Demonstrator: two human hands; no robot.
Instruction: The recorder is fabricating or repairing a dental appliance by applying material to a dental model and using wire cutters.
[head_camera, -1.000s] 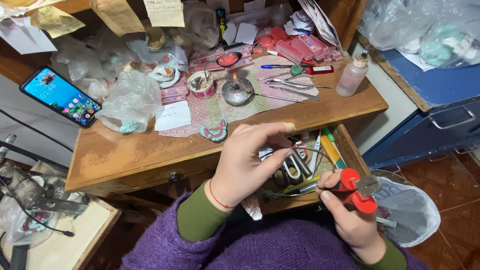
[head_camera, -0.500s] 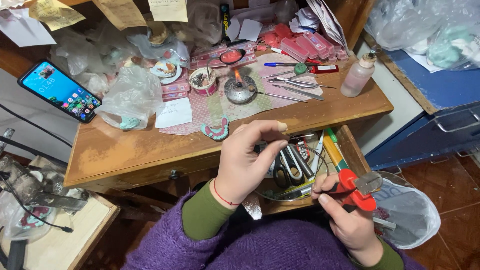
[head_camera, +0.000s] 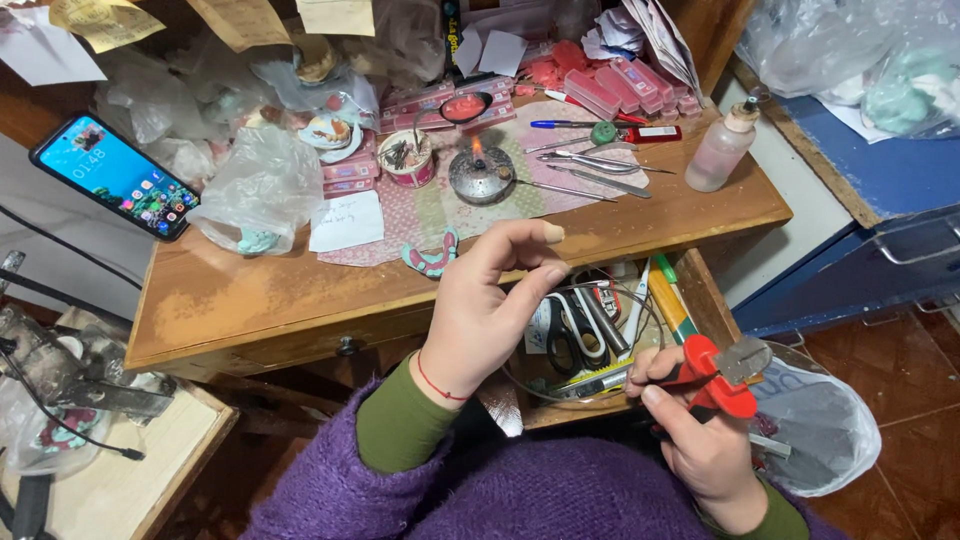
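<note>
My left hand (head_camera: 490, 310) pinches a thin grey wire (head_camera: 600, 288) between thumb and fingertips, above the open wooden drawer (head_camera: 700, 300). My right hand (head_camera: 700, 440) grips red-handled pliers (head_camera: 715, 375), fingers closed round the handles, just beside the drawer's edge.

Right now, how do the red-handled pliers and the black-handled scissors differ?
The red-handled pliers are gripped in the right hand, above the open drawer's edge; the black-handled scissors lie loose inside the drawer, untouched. The pliers' handles are red, the scissors' black. Both are metal hand tools.
</note>
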